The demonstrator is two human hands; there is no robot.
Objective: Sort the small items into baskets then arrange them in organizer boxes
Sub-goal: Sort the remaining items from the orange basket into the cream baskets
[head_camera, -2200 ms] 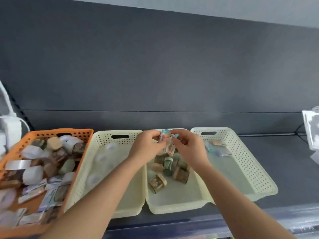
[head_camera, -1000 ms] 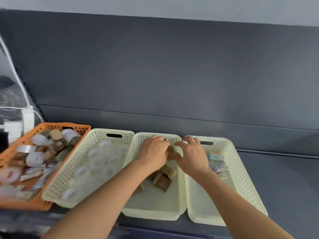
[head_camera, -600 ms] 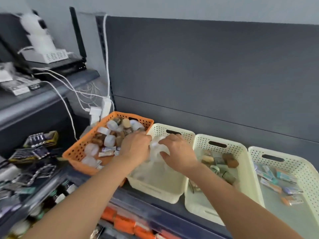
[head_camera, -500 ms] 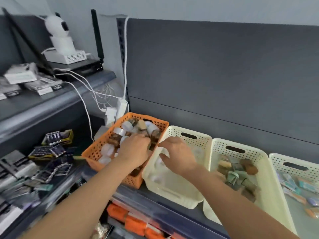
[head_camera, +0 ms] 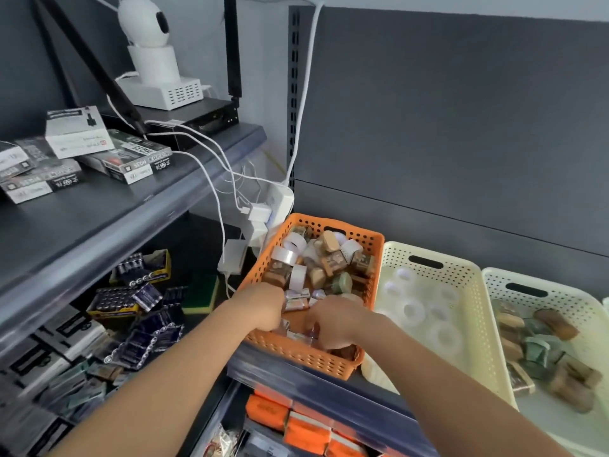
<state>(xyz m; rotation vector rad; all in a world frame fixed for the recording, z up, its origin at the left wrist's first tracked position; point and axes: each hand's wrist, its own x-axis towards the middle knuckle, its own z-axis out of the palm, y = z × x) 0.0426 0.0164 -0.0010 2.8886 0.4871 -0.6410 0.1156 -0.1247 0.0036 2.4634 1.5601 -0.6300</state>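
Note:
An orange basket [head_camera: 306, 356] on the shelf holds mixed small items: white tape rolls [head_camera: 285, 255], brown jars [head_camera: 331, 262] and small packets [head_camera: 296, 300]. My left hand [head_camera: 263, 308] and my right hand [head_camera: 336, 321] are both down in its near end, fingers curled among the packets. The fingertips are hidden, so I cannot tell if they hold anything. To the right stands a cream basket [head_camera: 431, 258] with white tape rolls [head_camera: 413, 310]. Beside that, another cream basket [head_camera: 540, 280] holds brown and green jars [head_camera: 557, 324].
A white power strip with plugs and cables [head_camera: 263, 212] sits just behind the orange basket. The upper left shelf carries boxes [head_camera: 99, 153] and a white camera [head_camera: 145, 21]. Battery packs [head_camera: 131, 301] lie on the lower left shelf. Orange packs [head_camera: 296, 420] are stacked below.
My view swung left. Both hands left the middle jar basket, passed over the tape-roll basket and are now down in the orange basket.

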